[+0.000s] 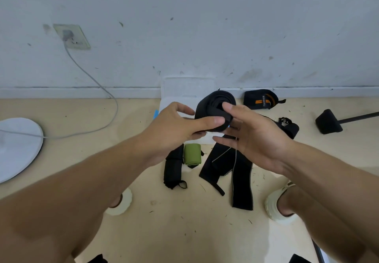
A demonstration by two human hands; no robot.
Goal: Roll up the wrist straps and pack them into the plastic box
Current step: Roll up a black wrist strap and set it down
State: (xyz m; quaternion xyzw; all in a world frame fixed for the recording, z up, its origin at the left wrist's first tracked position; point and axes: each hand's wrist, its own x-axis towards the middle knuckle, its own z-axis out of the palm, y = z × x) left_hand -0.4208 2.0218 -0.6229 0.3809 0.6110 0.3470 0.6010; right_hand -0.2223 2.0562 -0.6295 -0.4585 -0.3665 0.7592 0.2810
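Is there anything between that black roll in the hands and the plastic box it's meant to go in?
Nothing visible blocks it. The left hand and right hand hold the black rolled strap right above the clear plastic box, which lies open against the wall. The other straps lie on the floor nearer the person, off the path.

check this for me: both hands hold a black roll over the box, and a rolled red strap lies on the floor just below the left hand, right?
Not quite. The rolled strap on the floor below the left hand is green, not red, as the head view shows. The rest holds: both that hand and the right hand hold the black roll over the box.
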